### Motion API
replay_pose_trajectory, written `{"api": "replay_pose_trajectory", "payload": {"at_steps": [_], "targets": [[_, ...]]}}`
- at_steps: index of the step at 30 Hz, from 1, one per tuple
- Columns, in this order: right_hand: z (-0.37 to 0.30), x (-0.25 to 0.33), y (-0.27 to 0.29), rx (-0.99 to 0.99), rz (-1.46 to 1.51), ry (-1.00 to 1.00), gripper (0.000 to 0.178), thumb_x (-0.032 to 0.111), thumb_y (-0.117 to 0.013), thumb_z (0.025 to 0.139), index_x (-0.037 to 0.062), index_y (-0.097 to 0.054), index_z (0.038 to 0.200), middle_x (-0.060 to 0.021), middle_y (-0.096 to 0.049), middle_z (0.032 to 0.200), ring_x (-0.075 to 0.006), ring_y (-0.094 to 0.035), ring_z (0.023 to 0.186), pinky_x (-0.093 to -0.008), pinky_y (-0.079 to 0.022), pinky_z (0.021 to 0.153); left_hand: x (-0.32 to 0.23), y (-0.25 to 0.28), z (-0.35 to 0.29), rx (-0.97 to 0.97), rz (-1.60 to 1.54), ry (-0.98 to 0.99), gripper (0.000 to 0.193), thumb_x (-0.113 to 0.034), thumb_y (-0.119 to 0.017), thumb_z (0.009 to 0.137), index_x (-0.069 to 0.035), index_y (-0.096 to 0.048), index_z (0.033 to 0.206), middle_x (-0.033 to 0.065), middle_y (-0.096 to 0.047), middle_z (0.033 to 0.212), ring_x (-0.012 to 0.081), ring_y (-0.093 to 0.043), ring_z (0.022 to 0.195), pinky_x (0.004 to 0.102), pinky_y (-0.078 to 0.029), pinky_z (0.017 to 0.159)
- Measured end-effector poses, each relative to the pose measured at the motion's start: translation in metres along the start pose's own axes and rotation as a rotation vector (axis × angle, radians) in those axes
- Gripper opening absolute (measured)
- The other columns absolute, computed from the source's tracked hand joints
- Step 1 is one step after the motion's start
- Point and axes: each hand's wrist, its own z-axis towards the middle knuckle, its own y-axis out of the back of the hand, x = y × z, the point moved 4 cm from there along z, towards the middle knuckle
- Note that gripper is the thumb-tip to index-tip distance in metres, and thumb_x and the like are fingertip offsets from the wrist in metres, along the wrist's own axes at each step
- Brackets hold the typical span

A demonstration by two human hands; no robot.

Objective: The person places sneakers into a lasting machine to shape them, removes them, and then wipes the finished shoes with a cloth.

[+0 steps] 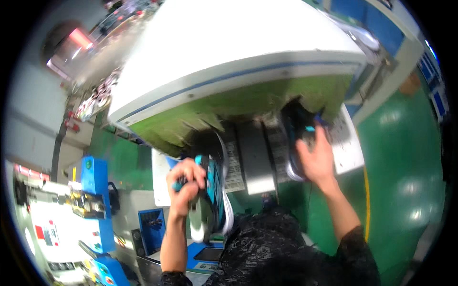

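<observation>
My left hand point(185, 183) is closed around the upper of a black and teal shoe point(215, 188) with a white sole. This shoe is at the front of the machine opening, one end toward my body. My right hand point(317, 157) grips a second dark shoe point(294, 128) with a white sole edge, its far end under the green curtain point(257, 97). Blur hides the right fingertips. Between the shoes lies a grey metal plate point(255, 162). Another dark shape beside the left shoe's far end is too shadowed to make out.
A big white machine housing point(238, 33) with a blue stripe overhangs the curtain. White ledges point(346, 143) flank the opening. Blue equipment point(95, 190) stands at the left, and a rack of shoes point(100, 97) is at the far left. Green floor point(396, 167) with a yellow line runs along the right.
</observation>
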Motion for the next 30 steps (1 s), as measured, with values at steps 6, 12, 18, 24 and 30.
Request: {"api": "replay_pose_trajectory", "payload": {"at_steps": [6, 12, 18, 24, 30], "targets": [[0.045, 0.023, 0.023, 0.113, -0.111, 0.489, 0.040, 0.023, -0.059, 0.090, 0.0060, -0.054, 0.125, -0.0204, -0.056, 0.123, -0.0404, -0.056, 0.108, -0.0412, -0.046, 0.092, 0.026, 0.005, 0.058, -0.076, 0.241, 0.333, 0.016, -0.001, -0.055, 0.076, -0.003, -0.055, 0.092, 0.0063, -0.062, 0.090, 0.0145, -0.054, 0.079, 0.0281, -0.044, 0.078], [0.126, 0.008, 0.038, 0.196, 0.113, 0.410, 0.023, 0.021, -0.062, 0.089, 0.0016, -0.068, 0.100, -0.0152, -0.067, 0.076, -0.0310, -0.065, 0.069, -0.0344, -0.052, 0.065, -0.013, -0.025, -0.016, -0.300, 0.153, 0.061, 0.050, -0.014, -0.061, 0.086, 0.002, -0.041, 0.129, 0.0180, -0.052, 0.129, 0.0286, -0.045, 0.126, 0.0398, -0.034, 0.106], [0.097, 0.118, 0.003, 0.279, -0.164, 0.132, 0.030, 0.020, -0.055, 0.091, 0.0006, -0.063, 0.112, -0.0198, -0.065, 0.105, -0.0278, -0.063, 0.092, -0.0381, -0.047, 0.085, -0.071, 0.038, -0.187, -0.631, 0.273, 0.150, 0.035, -0.008, -0.061, 0.082, 0.002, -0.053, 0.115, 0.0166, -0.064, 0.108, 0.0262, -0.061, 0.104, 0.0373, -0.044, 0.096], [-0.170, 0.299, -0.160, 0.594, 0.366, 0.775, 0.015, 0.009, -0.057, 0.089, -0.0006, -0.064, 0.099, -0.0132, -0.066, 0.096, -0.0241, -0.062, 0.092, -0.0329, -0.048, 0.086, -0.080, 0.077, -0.311, -1.083, 0.401, 0.306, 0.022, -0.007, -0.064, 0.082, -0.003, -0.061, 0.103, 0.0064, -0.068, 0.102, 0.0167, -0.064, 0.093, 0.0313, -0.048, 0.086], [-0.472, 0.372, -0.158, 1.670, 0.589, 1.783, 0.010, 0.005, -0.064, 0.082, 0.0041, -0.069, 0.090, -0.0106, -0.070, 0.086, -0.0198, -0.069, 0.078, -0.0299, -0.054, 0.076, -0.062, 0.017, -0.587, -2.010, 0.693, 0.473, 0.026, -0.014, -0.060, 0.084, -0.004, -0.058, 0.107, 0.0174, -0.064, 0.102, 0.0367, -0.060, 0.097, 0.0423, -0.048, 0.086]]}}
